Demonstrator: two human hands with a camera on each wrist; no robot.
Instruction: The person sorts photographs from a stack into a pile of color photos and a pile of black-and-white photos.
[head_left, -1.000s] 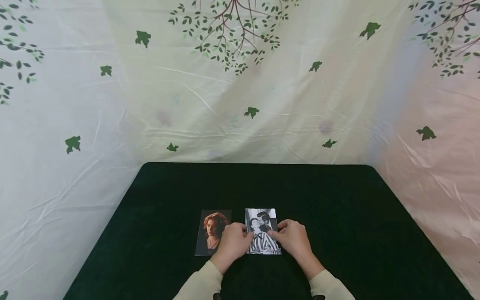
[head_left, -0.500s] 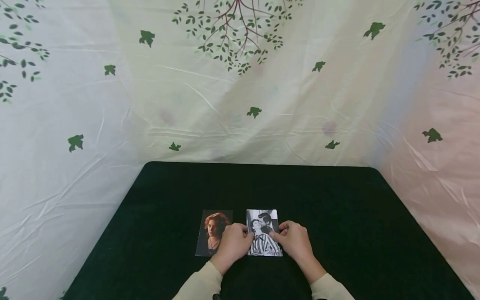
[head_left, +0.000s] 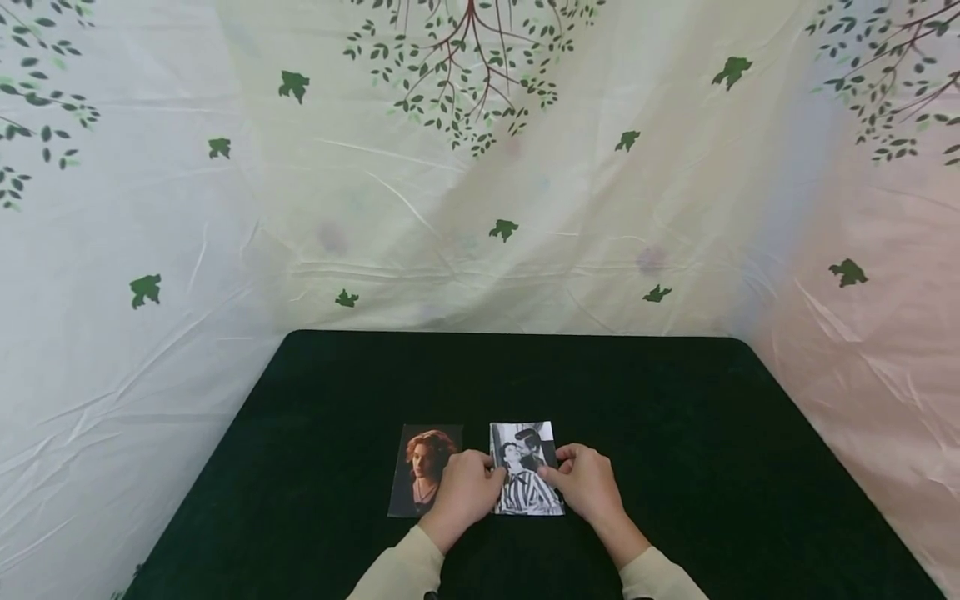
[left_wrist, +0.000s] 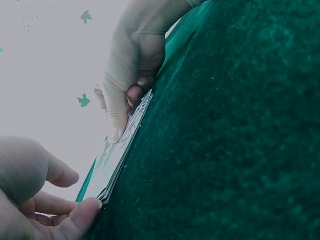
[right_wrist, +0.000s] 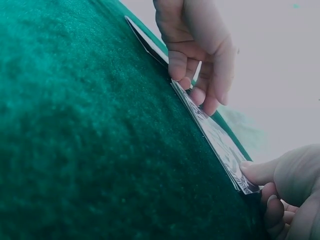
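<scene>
A small stack of photo cards (head_left: 525, 467), topped by a black-and-white picture of a couple, lies on the dark green cloth between both hands. My left hand (head_left: 468, 483) holds its left edge, fingertips at the side and corner. On the opposite edge my right hand (head_left: 588, 483) pinches the stack, thumb on top of the picture. Several layered edges of the stack (right_wrist: 212, 142) show in the right wrist view, slightly uneven at the near corner. A dark photo card (head_left: 423, 467) with a red-haired person lies to the left, partly covered by my left hand.
The dark green table (head_left: 675, 417) has rounded far corners and slopes away at both sides. Behind it hangs a pale curtain (head_left: 420, 208) printed with branches and green birds. Light sleeves (head_left: 401, 567) cover both forearms.
Both hands stay at the stack's edges and the cards keep their places on the table. The head view shifts slightly.
</scene>
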